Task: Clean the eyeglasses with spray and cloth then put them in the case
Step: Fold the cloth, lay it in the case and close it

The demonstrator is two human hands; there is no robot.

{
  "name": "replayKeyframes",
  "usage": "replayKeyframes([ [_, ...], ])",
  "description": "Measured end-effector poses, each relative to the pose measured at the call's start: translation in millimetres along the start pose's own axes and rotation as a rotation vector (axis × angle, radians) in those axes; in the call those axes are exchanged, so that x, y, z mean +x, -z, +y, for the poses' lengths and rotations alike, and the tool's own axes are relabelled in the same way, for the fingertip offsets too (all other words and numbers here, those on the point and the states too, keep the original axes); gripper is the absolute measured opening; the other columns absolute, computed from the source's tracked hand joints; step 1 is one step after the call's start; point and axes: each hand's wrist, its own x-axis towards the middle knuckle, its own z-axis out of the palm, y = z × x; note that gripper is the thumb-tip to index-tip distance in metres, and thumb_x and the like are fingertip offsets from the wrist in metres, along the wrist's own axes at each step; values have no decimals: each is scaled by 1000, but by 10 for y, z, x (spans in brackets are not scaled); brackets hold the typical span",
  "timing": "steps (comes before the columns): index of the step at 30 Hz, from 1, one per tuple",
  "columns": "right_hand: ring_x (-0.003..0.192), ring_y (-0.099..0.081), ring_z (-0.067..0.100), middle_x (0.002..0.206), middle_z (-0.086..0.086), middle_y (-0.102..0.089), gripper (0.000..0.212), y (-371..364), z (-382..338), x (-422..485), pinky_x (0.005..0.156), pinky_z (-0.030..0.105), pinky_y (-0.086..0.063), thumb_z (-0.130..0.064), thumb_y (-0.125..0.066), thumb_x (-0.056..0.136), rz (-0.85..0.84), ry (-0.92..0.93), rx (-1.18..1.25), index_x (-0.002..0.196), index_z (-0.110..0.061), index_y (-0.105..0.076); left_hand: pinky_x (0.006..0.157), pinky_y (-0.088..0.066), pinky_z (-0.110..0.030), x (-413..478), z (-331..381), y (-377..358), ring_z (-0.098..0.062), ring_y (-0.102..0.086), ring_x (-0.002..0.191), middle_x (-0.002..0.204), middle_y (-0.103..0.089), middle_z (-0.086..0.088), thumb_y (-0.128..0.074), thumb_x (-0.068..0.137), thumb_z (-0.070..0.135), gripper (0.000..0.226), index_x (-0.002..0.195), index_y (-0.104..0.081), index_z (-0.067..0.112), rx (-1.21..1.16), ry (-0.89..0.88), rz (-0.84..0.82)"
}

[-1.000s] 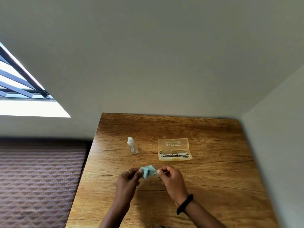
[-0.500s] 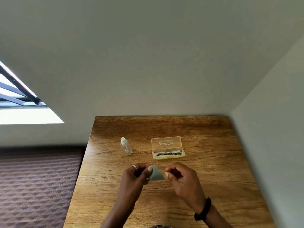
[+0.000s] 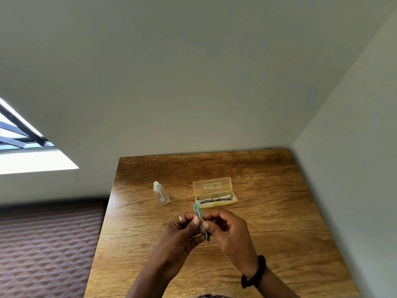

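Note:
A small teal cloth [image 3: 198,212] is pinched edge-on between my left hand [image 3: 182,232] and my right hand [image 3: 229,230], held above the middle of the wooden table [image 3: 279,233]. Just beyond the hands lies a clear yellowish glasses case [image 3: 212,186], lid up, with the thin-framed eyeglasses [image 3: 214,197] lying folded in its lower half. A small clear spray bottle [image 3: 161,193] with a white cap stands to the left of the case.
The table sits in a corner, with walls behind it and along its right side. A brown quilted surface [image 3: 43,250] lies left of the table. A window [image 3: 21,147] is at the far left.
The cloth has gone from a spread flap between my fingers to a narrow folded strip held upright. Both hands have closed in together. The view has shifted slightly.

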Motion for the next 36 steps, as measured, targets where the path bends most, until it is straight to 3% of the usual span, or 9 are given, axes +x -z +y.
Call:
replayKeyframes([
  [8, 79, -68, 17, 81, -7, -70, 5, 62, -88, -35, 67, 24, -51, -25, -70, 87, -12, 72, -17, 87, -21, -73, 82, -57, -37, -13, 23, -11, -28, -68, 93, 96, -68, -19, -68, 84, 12, 8, 85, -69, 4, 118, -85, -59],
  [12, 76, -68, 21, 81, 5, -72, 9, 100, -134, -51, 67, 34, -55, -19, -67, 90, -24, -2, 115, 86, -16, -75, 84, -57, -38, -32, 28, -34, -28, -68, 93, 96, -71, -19, -70, 82, 14, 10, 87, -72, 6, 142, -109, -72],
  [14, 75, -69, 20, 81, 10, -73, 11, 100, -179, -62, 66, 31, -55, -17, -66, 89, -7, -61, 227, 88, -12, -75, 84, -58, -40, -33, 29, -47, -30, -69, 93, 98, -71, -20, -68, 83, 13, 12, 89, -72, 3, 118, -109, -90],
  [18, 75, -66, 29, 85, 17, -72, 24, 113, -217, -65, 68, 40, -54, -27, -67, 84, 50, -236, 445, 91, -5, -73, 99, -50, -59, -18, 24, -53, -38, -65, 100, 106, -66, -26, -65, 88, 10, 15, 97, -67, -2, 37, -84, -72],
  [20, 77, -63, 31, 87, 19, -69, 25, 141, -230, -47, 67, 40, -52, -29, -69, 83, 93, -316, 541, 89, -5, -71, 86, -58, -47, -25, 33, -59, -31, -69, 93, 100, -69, -21, -65, 86, 12, 13, 93, -69, 3, 13, -77, -54],
  [23, 84, -63, 29, 98, 18, -70, 18, 216, -230, -15, 64, 35, -51, -25, -67, 89, 149, -391, 670, 93, -7, -69, 72, -58, -32, -29, 37, -16, -17, -68, 86, 98, -71, -10, -69, 81, 20, 8, 86, -73, 15, 0, -89, -8],
  [25, 81, -62, 27, 99, 18, -69, 23, 291, -223, 6, 60, 31, -49, -25, -59, 91, 170, -399, 726, 101, -6, -67, 72, -59, -31, -15, 55, 58, -15, -69, 89, 102, -72, -7, -84, 70, 30, 25, 90, -74, 18, -37, -115, 17],
  [28, 71, -60, 22, 84, 14, -66, 27, 416, -162, 20, 58, 31, -48, -25, -57, 90, 200, -433, 808, 107, -6, -65, 70, -61, -31, -5, 91, 153, -15, -71, 90, 105, -73, -7, -99, 44, 38, 60, 95, -75, 19, -104, -161, 39],
  [36, 71, -60, 25, 85, 16, -67, 28, 476, 102, -213, 60, 34, -48, -22, -58, 91, 83, -572, 612, 107, 0, -65, 82, -61, -42, 28, 134, 89, -30, -70, 103, 105, -67, -14, -99, 49, 31, 61, 102, -72, 13, -230, -221, -37],
])
